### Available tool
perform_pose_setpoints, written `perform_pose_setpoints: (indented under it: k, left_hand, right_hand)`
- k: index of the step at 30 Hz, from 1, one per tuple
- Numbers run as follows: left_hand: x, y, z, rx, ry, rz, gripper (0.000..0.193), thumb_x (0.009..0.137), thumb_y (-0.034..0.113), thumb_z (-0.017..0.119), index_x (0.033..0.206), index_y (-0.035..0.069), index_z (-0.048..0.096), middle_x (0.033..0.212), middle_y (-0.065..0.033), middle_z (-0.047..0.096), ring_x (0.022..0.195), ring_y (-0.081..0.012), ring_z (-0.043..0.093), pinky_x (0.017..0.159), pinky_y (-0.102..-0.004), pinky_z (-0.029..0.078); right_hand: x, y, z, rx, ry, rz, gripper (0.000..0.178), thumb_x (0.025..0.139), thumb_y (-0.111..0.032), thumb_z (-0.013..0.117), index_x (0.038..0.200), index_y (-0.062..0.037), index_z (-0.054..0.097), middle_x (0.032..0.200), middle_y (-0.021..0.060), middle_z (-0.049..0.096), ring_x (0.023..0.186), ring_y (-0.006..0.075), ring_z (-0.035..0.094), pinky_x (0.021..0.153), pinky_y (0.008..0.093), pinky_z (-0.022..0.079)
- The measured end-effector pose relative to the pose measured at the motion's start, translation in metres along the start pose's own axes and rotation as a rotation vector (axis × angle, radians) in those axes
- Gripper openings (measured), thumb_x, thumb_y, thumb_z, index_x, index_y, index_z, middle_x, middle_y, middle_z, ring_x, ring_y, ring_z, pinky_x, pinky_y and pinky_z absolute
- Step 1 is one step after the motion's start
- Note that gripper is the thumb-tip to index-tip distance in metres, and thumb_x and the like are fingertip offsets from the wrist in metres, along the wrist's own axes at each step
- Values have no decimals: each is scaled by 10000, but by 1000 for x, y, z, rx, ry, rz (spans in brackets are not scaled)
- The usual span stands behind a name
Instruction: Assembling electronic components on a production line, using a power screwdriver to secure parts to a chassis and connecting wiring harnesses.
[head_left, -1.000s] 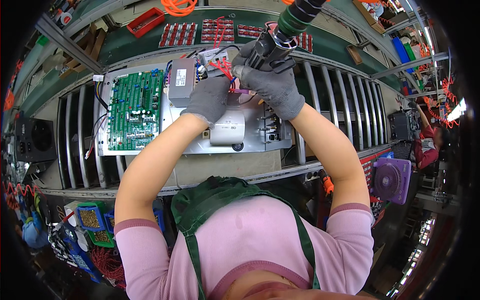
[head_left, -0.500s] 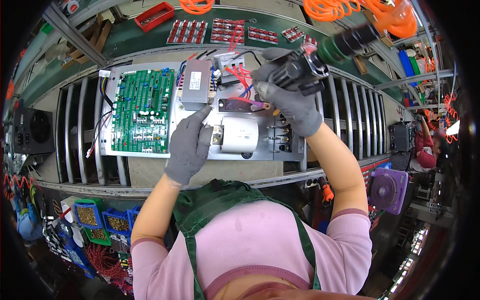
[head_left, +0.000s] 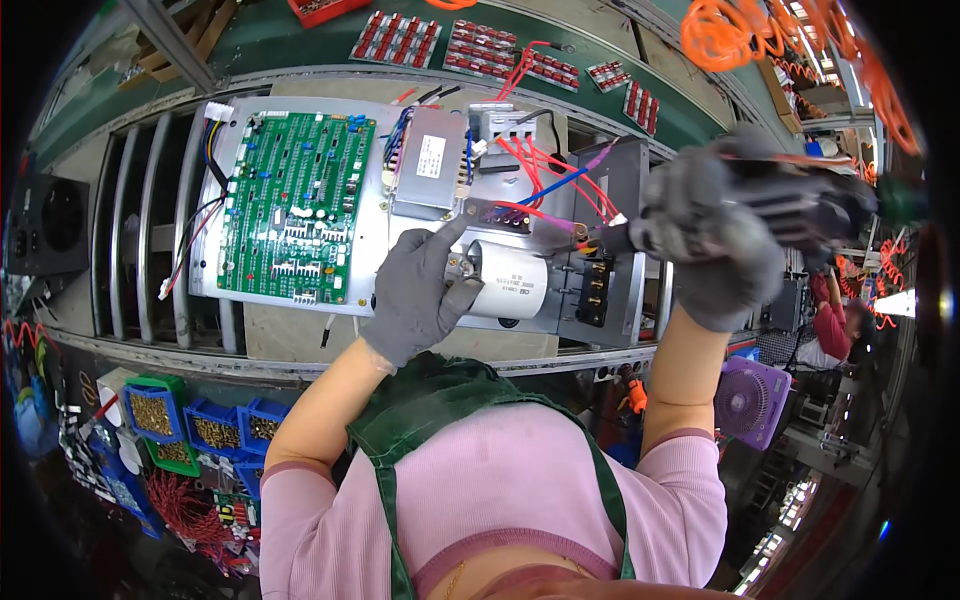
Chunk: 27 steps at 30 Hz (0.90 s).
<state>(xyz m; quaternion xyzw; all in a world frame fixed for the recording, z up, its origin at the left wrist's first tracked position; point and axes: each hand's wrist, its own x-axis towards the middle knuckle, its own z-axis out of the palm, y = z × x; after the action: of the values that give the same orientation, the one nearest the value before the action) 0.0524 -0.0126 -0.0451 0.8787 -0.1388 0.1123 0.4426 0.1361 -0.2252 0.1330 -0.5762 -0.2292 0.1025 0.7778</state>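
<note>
My right hand, in a grey glove and smeared by motion, is wrapped round a dark power screwdriver. It holds the tool over the right end of the metal chassis. My left hand, gloved too, rests by the terminal end of a white cylindrical capacitor. Its index finger stretches to the lower edge of a grey transformer, and its thumb lies apart at the capacitor. Left of it on the chassis sits a green circuit board. Red wires run loose beside the transformer.
Chassis rests over a roller conveyor. Beyond it, several red-and-silver part panels and a red bin lie on a green bench. Blue bins of small brass parts stand near left; a purple fan near right. Orange coiled hoses hang far right.
My right hand has swung right and slightly down with the power screwdriver, off the wiring. My left hand has moved a little right. The whole view has shifted and tilted slightly.
</note>
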Motion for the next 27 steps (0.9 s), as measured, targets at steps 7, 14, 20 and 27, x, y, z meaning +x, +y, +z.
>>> perform_pose_setpoints:
  k: [7, 14, 20, 27]
  left_hand:
    - [0, -4, 0, -36, 11, 22, 591, 863, 444, 493, 1271, 17, 466, 937, -183, 598, 856, -342, 541, 725, -432, 460]
    - [2, -7, 2, -57, 9, 53, 565, 856, 427, 492, 1236, 10, 470, 1064, -160, 610, 873, -341, 548, 750, -433, 464]
    - [2, -6, 2, -19, 13, 62, 509, 857, 424, 481, 1161, 15, 487, 1202, -174, 568, 872, -353, 543, 774, -434, 457]
    - [5, -4, -1, -16, -88, 20, 509, 873, 449, 445, 1138, 17, 486, 1213, -194, 558, 887, -370, 543, 797, -448, 448]
  right_hand:
    - [27, 46, 35, -187, 15, -7, 545, 756, -143, 627, 1246, -45, 411, 836, 113, 536, 694, 198, 534, 703, 384, 479]
    - [35, 73, 30, -286, -11, 70, 478, 761, -68, 600, 1208, -36, 437, 822, 76, 562, 741, 192, 562, 902, 463, 461]
    - [36, 73, 38, -418, -10, 136, 449, 764, -70, 603, 1183, -39, 445, 800, 53, 550, 743, 171, 546, 859, 437, 469]
    - [31, 85, 22, -282, -153, 60, 485, 741, -130, 688, 1164, -57, 462, 898, 62, 601, 820, 167, 576, 880, 413, 470]
